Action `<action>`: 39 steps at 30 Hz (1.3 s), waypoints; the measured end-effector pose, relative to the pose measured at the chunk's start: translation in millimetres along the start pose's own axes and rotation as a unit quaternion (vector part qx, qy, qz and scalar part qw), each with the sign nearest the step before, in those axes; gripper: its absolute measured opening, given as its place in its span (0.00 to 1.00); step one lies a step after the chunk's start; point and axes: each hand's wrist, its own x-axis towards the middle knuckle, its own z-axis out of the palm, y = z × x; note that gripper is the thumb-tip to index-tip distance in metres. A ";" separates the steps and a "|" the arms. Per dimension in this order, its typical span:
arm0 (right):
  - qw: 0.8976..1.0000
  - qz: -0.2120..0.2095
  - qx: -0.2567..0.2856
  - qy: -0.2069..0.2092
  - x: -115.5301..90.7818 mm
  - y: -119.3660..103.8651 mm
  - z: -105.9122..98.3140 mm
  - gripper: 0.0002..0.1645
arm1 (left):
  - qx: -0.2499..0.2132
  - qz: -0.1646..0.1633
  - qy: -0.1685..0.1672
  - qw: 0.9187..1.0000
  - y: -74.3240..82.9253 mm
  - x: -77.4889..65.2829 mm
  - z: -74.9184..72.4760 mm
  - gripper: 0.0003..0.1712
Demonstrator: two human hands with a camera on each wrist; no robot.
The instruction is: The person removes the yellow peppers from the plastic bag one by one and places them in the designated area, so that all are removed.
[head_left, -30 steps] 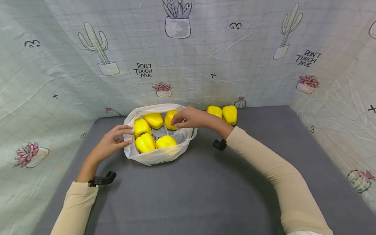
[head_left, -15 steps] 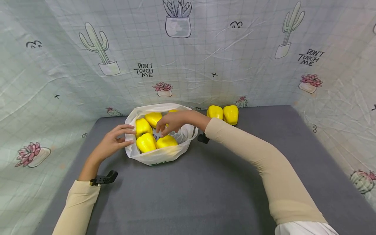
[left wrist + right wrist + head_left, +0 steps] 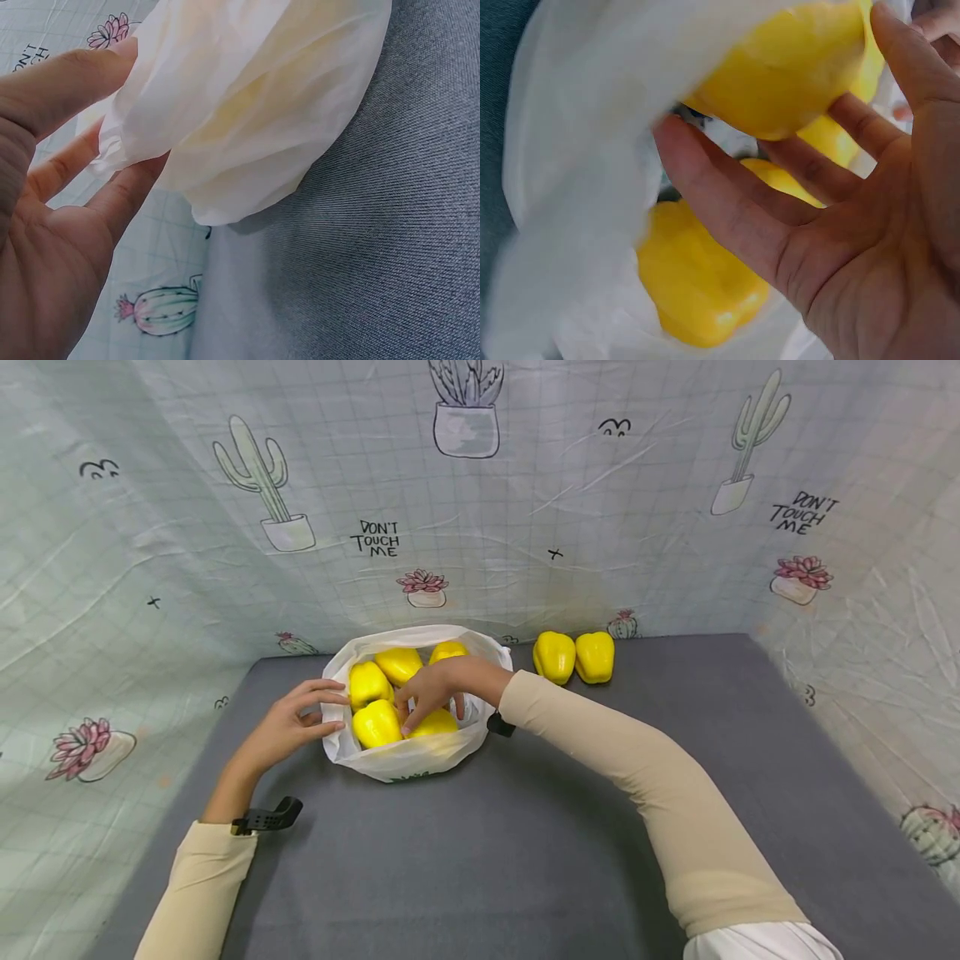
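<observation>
A white plastic bag [image 3: 442, 760] stands with its mouth spread wide, and several yellow bell peppers [image 3: 377, 724] lie inside. At the bag's left side, my left hand [image 3: 288, 722] holds the rim lightly between thumb and fingers; the left wrist view shows the thin rim [image 3: 124, 139] there. My right hand [image 3: 442, 687] reaches down into the bag. Its fingers are spread around the front bell pepper [image 3: 433, 723], the thumb near its left side. In the right wrist view that pepper [image 3: 787, 67] is close to the fingertips, with the fingers still loose; firm contact cannot be made out.
Two more yellow bell peppers [image 3: 555, 657] stand side by side on the grey table [image 3: 480, 860], behind and right of the bag. A printed cloth [image 3: 525, 510] hangs behind and beside the table. A black wrist mount [image 3: 266, 817] sits on my left forearm.
My right hand has let go of the pepper at the back right of the bag and moved left and forward to the front pepper. The left hand stays at the rim.
</observation>
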 end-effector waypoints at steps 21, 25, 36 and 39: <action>0.985 -0.125 0.058 0.099 -21.6 29.8 -3.5 0.21 | -0.008 0.000 -0.002 1.000 -1.4 1.5 1.4 0.19; 0.979 -0.138 0.061 0.137 -29.2 34.0 -0.3 0.20 | -0.001 -0.003 0.000 1.000 -3.4 1.7 1.8 0.19; 0.973 -0.158 -0.025 0.166 -24.4 43.8 16.5 0.18 | 0.015 -0.003 0.000 1.000 -2.6 2.6 2.6 0.19; 0.970 -0.168 -0.064 0.165 -20.3 44.5 19.3 0.20 | 0.012 -0.002 -0.002 1.000 -3.2 2.1 2.7 0.19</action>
